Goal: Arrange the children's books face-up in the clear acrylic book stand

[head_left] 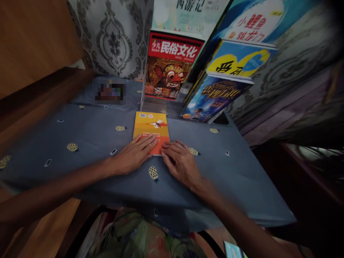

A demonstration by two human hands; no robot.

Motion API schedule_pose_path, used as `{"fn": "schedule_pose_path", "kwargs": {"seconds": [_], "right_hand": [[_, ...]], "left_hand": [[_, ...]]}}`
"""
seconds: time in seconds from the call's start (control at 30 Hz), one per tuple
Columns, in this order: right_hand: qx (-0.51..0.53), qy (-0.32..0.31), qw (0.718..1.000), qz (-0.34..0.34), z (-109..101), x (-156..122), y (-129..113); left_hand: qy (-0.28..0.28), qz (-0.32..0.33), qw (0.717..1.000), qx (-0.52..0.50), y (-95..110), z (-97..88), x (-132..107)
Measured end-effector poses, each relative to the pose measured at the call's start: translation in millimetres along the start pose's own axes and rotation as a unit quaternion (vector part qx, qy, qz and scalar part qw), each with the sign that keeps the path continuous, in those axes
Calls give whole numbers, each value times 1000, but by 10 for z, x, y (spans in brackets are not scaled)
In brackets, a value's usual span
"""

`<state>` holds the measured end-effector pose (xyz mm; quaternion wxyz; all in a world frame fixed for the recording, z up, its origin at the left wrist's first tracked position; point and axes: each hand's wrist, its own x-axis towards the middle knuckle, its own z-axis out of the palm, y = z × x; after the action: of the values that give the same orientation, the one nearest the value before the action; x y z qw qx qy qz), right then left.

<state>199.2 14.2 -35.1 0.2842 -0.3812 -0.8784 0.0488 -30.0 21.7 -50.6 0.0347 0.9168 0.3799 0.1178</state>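
Observation:
A small yellow-and-orange book point(139, 126) lies on the table with a barcode at its far left corner. My left hand point(137, 154) rests flat across its near left part, fingers stretched out over the cover. At the near right corner, my right hand point(180, 157) has its fingers bent over the book's edge, with the thumb close by the corner. The underside of the book and the tip of the right thumb are hard to make out.
Beyond the book, a red book point(174, 66) stands in a clear rack before a pale green book point(185, 18). To its right stand a dark blue book point(212, 96) and a blue-yellow book point(239, 59). A pixelated item point(110, 92) lies back left on the blue tablecloth point(94, 143).

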Motion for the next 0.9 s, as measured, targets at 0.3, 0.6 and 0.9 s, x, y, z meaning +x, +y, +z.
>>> {"fn": "schedule_pose_path", "kwargs": {"seconds": [0.3,0.6,0.9], "right_hand": [[40,-8,999,6,48,246,-134],[125,-42,988,84,363,841,0],[42,-143,987,58,569,1252,311]], "left_hand": [[4,22,999,-33,-120,-78,1],[95,24,994,-49,-145,-85,-17],[115,35,992,-45,-174,-48,-13]]}}
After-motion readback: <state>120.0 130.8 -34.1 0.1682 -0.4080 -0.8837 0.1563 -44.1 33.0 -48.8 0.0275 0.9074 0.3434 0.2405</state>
